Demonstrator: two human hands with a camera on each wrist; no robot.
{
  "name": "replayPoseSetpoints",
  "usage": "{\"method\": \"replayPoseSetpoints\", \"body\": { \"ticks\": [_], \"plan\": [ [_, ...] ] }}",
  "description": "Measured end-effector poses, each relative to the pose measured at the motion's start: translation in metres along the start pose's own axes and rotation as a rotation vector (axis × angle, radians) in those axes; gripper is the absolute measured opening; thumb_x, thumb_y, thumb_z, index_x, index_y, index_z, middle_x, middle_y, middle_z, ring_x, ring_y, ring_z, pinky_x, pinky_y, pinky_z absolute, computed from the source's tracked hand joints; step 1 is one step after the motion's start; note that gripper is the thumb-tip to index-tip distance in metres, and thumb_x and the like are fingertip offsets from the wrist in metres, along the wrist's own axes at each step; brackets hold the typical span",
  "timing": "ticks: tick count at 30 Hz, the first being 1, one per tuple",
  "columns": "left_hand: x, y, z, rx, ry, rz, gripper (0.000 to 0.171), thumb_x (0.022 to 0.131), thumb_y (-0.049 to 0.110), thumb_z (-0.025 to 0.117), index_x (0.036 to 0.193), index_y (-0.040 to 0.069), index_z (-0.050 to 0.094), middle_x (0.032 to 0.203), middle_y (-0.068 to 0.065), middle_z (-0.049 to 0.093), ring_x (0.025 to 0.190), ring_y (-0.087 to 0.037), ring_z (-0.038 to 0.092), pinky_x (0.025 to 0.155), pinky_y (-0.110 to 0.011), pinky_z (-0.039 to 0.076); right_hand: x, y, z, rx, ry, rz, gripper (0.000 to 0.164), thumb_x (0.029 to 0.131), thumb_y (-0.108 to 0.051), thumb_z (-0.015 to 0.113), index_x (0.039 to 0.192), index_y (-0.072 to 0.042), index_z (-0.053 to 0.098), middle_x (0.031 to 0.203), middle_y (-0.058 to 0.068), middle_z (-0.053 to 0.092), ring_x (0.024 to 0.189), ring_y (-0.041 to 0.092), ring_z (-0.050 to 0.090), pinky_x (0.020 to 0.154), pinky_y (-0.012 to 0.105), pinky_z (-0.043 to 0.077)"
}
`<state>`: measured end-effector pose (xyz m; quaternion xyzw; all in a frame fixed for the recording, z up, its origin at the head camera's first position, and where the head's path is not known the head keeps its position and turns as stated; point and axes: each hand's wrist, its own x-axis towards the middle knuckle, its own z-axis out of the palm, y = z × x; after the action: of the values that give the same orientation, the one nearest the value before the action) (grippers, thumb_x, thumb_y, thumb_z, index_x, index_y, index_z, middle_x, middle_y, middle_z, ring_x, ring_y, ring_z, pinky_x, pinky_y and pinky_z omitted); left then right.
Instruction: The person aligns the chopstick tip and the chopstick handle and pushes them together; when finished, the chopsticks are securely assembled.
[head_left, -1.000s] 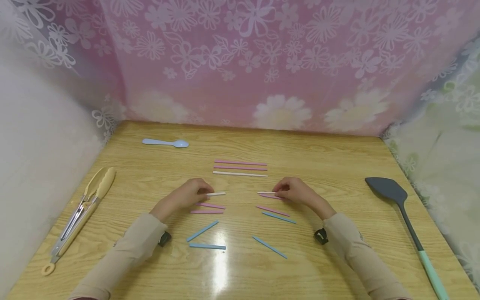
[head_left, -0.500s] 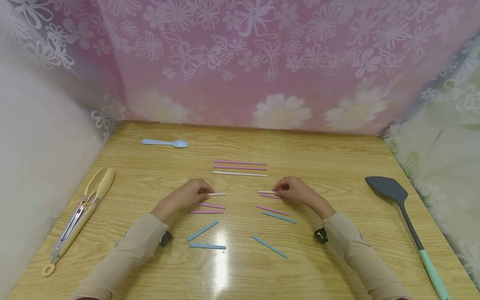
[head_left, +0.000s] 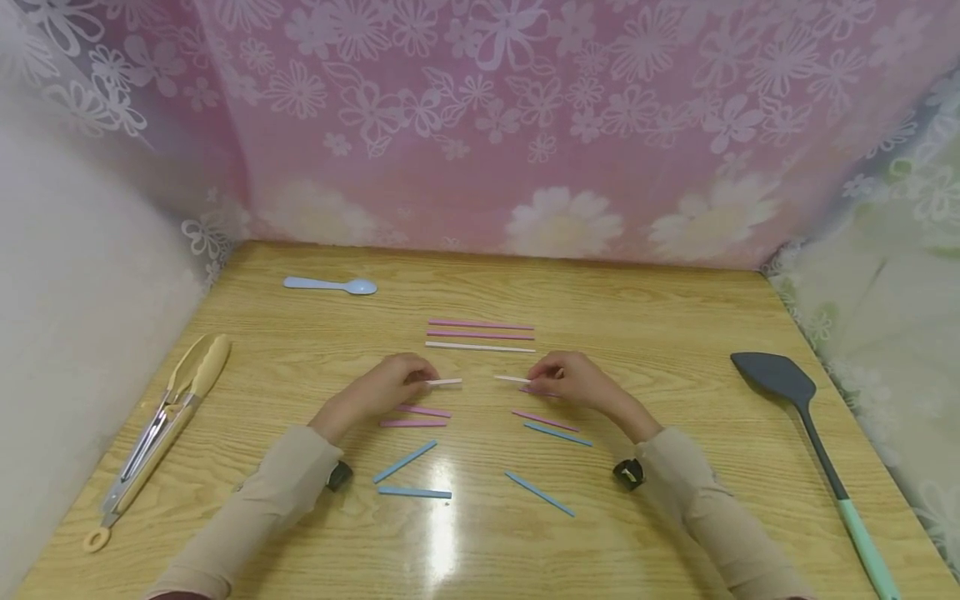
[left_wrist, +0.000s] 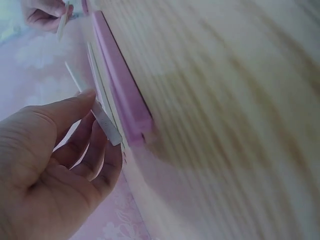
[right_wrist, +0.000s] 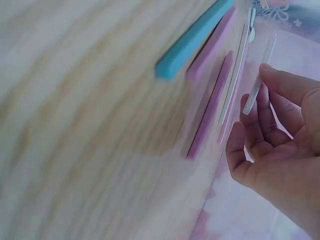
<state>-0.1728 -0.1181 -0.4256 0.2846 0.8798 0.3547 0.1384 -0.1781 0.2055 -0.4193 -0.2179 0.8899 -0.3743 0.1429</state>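
My left hand (head_left: 386, 385) pinches a short white chopstick piece (left_wrist: 106, 122) between thumb and fingers, raised off the table. Facing it, my right hand (head_left: 573, 379) pinches another slim white chopstick piece (right_wrist: 257, 87), also lifted. The two inner ends point toward each other with a gap between. Beneath and beside the left hand lie two pink pieces (head_left: 414, 423); near the right hand are a pink piece (head_left: 545, 421) and one partly hidden by the fingers. Behind both hands, two long pink chopsticks (head_left: 480, 337) and a long white chopstick (head_left: 480, 347) lie in parallel.
Blue pieces (head_left: 415, 492) lie nearer the front on both sides. A light blue spoon (head_left: 330, 286) is at the back left. Yellow-handled tongs (head_left: 168, 417) lie at the left edge, a dark spatula (head_left: 780, 383) at the right. A floral curtain (head_left: 480, 167) hangs behind the wooden table (head_left: 645, 317).
Both hands have risen slightly and moved inward with their white pieces, narrowing the gap between them. The right piece has left its place beside the pink one. Other things stay put.
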Motion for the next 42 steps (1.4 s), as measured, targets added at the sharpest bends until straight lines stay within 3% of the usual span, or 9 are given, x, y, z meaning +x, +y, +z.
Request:
{"method": "replayPoseSetpoints", "body": {
  "ticks": [13, 21, 30, 42],
  "plan": [
    [0.008, 0.016, 0.003, -0.017, -0.014, 0.023, 0.019, 0.096, 0.007, 0.055, 0.113, 0.003, 0.063, 0.109, -0.007, 0.064, 0.097, -0.019, 0.058, 0.084, -0.032, 0.050, 0.006, -0.016, 0.009, 0.040, -0.015, -0.062, 0.012, 0.090, -0.012, 0.067, 0.098, -0.003, 0.070, 0.095, 0.006, 0.067, 0.085, 0.015, 0.058, 0.075, 0.030, 0.051],
    [0.010, 0.017, 0.004, -0.026, -0.015, 0.041, 0.020, 0.096, 0.007, 0.055, 0.114, 0.003, 0.063, 0.111, -0.007, 0.064, 0.098, -0.019, 0.058, 0.086, -0.032, 0.050, 0.006, -0.020, 0.011, 0.034, -0.001, -0.051, 0.011, 0.088, -0.008, 0.067, 0.097, -0.003, 0.070, 0.091, 0.005, 0.065, 0.081, 0.013, 0.056, 0.074, 0.028, 0.050],
    [0.010, 0.019, 0.004, -0.018, -0.022, 0.020, 0.021, 0.097, 0.009, 0.054, 0.116, 0.003, 0.062, 0.110, -0.006, 0.064, 0.102, -0.020, 0.058, 0.087, -0.034, 0.050, 0.006, -0.019, 0.010, 0.063, 0.001, -0.095, 0.012, 0.089, -0.001, 0.063, 0.099, 0.002, 0.068, 0.090, 0.011, 0.065, 0.082, 0.015, 0.058, 0.075, 0.029, 0.052],
    [0.012, 0.020, 0.004, 0.006, -0.018, 0.062, 0.021, 0.097, 0.008, 0.054, 0.114, 0.001, 0.063, 0.111, -0.009, 0.064, 0.101, -0.021, 0.059, 0.088, -0.033, 0.051, 0.009, -0.023, 0.014, 0.050, -0.030, -0.080, 0.018, 0.094, -0.010, 0.060, 0.108, -0.002, 0.068, 0.096, 0.008, 0.063, 0.087, 0.017, 0.057, 0.078, 0.034, 0.051]
  ]
}}
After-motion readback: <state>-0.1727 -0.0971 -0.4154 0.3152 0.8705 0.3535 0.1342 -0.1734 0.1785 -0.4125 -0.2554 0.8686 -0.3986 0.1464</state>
